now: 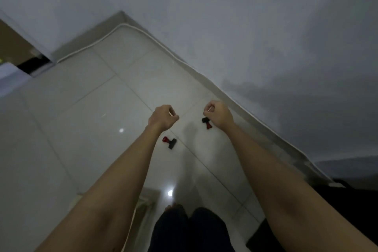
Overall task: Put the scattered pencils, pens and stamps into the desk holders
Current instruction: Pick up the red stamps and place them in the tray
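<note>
Red-handled stamps lay on the floor; both fists curled, contents unclear; I advised grasping handles.

White cable along wall, tiled floor.

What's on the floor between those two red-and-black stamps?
Nothing: in the head view, only bare tile floor lies between the near stamp and the far stamp.

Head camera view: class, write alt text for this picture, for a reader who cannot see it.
Two bare arms reach over a pale tiled floor, the left hand and right hand loosely closed. Two red-and-black stamps lie on the tiles, one below the left hand, one beside the right, near a grey wall.
</note>
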